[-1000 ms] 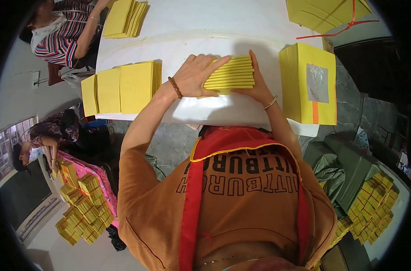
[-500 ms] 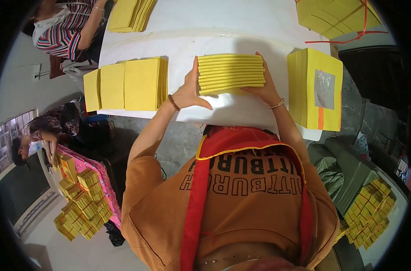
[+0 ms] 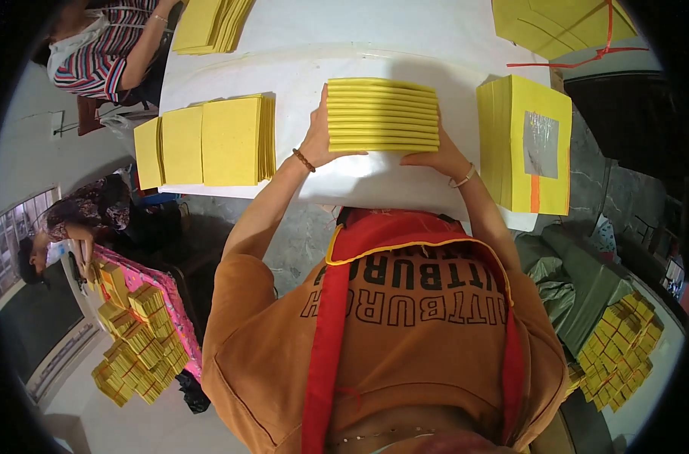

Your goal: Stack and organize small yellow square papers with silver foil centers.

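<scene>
Yellow folded-paper stack (image 3: pixel 382 115) gripped between both hands, near edge of white table (image 3: pixel 303 74).
Left hand (image 3: pixel 318 138) clamps its left end, right hand (image 3: pixel 443 155) its right; thumbs along near side. Can't tell if lifted. Yellow piles (image 3: pixel 238 141) to the left, taller yellow block (image 3: pixel 502 136) with silver patch to the right.
</scene>
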The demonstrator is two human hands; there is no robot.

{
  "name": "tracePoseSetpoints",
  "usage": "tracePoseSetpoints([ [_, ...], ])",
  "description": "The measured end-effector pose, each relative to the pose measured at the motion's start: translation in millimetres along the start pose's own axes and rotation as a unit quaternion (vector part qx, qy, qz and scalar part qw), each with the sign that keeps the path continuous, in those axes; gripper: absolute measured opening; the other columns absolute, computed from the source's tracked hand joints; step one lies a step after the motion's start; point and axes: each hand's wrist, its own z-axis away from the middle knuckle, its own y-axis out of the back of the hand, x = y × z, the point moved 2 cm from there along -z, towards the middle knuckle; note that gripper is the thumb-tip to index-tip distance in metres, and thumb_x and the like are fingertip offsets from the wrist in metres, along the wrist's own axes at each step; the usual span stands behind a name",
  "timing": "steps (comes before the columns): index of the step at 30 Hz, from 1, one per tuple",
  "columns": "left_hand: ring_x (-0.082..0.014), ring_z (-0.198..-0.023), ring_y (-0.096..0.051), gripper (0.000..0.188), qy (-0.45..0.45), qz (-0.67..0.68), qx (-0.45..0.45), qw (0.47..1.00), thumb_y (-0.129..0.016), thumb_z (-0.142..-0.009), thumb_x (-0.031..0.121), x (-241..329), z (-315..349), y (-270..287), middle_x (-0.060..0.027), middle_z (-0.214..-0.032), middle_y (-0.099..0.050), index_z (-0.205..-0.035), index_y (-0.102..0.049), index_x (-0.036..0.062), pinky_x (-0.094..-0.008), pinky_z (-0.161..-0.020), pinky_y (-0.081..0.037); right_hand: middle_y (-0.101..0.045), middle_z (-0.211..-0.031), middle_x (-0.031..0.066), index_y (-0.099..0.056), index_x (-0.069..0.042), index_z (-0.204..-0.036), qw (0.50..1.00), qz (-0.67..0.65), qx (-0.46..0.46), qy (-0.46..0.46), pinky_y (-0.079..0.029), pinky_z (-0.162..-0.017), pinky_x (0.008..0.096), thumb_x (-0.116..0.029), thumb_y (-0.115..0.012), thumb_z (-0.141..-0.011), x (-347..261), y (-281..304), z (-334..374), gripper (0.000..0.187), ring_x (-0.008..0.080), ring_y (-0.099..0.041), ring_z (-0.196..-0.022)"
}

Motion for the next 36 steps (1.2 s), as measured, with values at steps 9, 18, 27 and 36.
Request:
tracePoseSetpoints([
  [9, -0.0305, -0.094, -0.059, 0.06, 0.022, 0.035, 0.005, 0.999, -0.074, -0.069, 0.027, 7, -4, -5, -0.0139, -0.108, -0.057, -0.117, -0.047, 0.0034, -0.0376, -0.084, -0.046, -0.027, -0.14, 0.0102, -0.018, -0.006, -0.139, 0.995, -0.081, 0.001, -0.062, -0.024, -0.107, 0.0374, -0.024, -0.087, -0.052, 23, 1, 0, 0.113, 0.0246, -0.027, -0.129],
  [18, -0.0264, -0.099, -0.053, 0.032, 0.028, -0.009, -0.039, 0.999, -0.064, -0.077, 0.026, -21, 9, -18, -0.0098, -0.105, -0.06, -0.104, -0.061, 0.0083, -0.0394, -0.081, -0.04, -0.036, -0.13, 0.0123, -0.017, -0.005, -0.137, 0.992, 0.078, 0.091, 0.033, -0.03, -0.104, 0.0368, -0.022, -0.086, -0.056, 23, -2, -2, 0.108, 0.0241, -0.036, -0.122],
  [27, -0.0237, -0.103, -0.047, 0.04, 0.063, -0.173, -0.086, 0.979, -0.063, -0.075, 0.032, -25, 9, -20, -0.0116, -0.11, -0.052, -0.106, -0.055, 0.008, -0.037, -0.078, -0.029, -0.043, -0.125, 0.0125, -0.022, -0.002, -0.133, 0.987, 0.125, 0.089, 0.051, -0.039, -0.097, 0.0335, -0.018, -0.083, -0.061, 35, 3, -8, 0.097, 0.0219, -0.044, -0.116],
  [36, -0.0258, -0.116, -0.042, 0.132, 0.091, 0.304, 0.116, 0.941, -0.085, -0.058, 0.033, 25, 3, -4, -0.0156, -0.121, -0.043, -0.14, 0.016, 0.0146, -0.0391, -0.095, -0.038, -0.058, -0.108, 0.0071, -0.052, -0.002, -0.114, 0.95, -0.283, 0.109, -0.077, -0.048, -0.083, 0.0305, -0.003, -0.07, -0.071, 22, -4, 3, 0.046, 0.0172, -0.057, -0.098],
])
